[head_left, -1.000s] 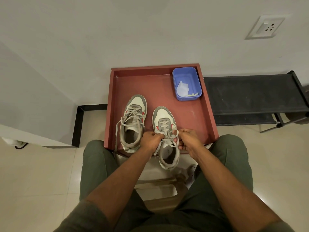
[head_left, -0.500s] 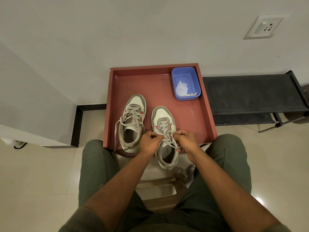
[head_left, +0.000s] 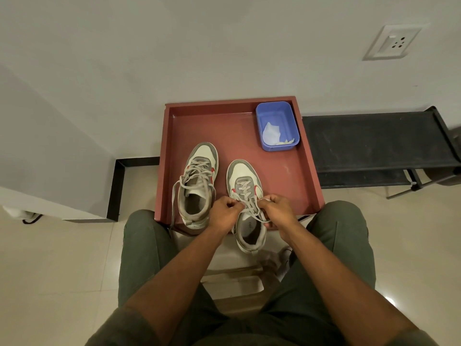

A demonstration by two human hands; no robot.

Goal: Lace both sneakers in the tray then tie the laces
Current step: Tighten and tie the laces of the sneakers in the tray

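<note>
Two grey and white sneakers with red accents stand side by side in a reddish-brown tray point(head_left: 309, 171). The left sneaker point(head_left: 199, 181) is laced, with loose loops and one end hanging over the tray's front edge. The right sneaker point(head_left: 245, 203) juts over the front edge with its heel. My left hand point(head_left: 225, 212) and my right hand point(head_left: 278, 208) sit close together over its tongue, and each pinches a part of its grey lace point(head_left: 252, 208).
A blue plastic tub point(head_left: 277, 126) holding white scraps stands in the tray's back right corner. A black low rack point(head_left: 374, 143) stands to the right against the wall. My knees flank the tray's front edge. A white step-like object point(head_left: 232, 285) lies between my legs.
Both hands have drawn closer together over the right sneaker's tongue, working the lace. The sneakers and the tray have stayed in place.
</note>
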